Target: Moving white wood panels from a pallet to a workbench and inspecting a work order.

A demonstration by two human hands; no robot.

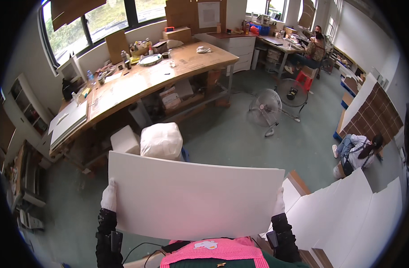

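Note:
A large white rectangular board [195,196] spans the space in front of my body, its far edge raised. My left hand [109,195], in a white glove, grips the board's left edge with the thumb showing on the near face. At the opposite edge my right hand [279,201], also white-gloved, holds the board; most of its fingers are hidden behind it. Below the board a pink apron [213,252] covers my front.
Beyond the board stand a white wrapped bundle [161,140] and a long wooden workbench [168,73]. A floor fan [265,107] is farther off. White panels [338,214] lean at the right, near a crouching person [358,152]. More people sit at a far desk [280,43].

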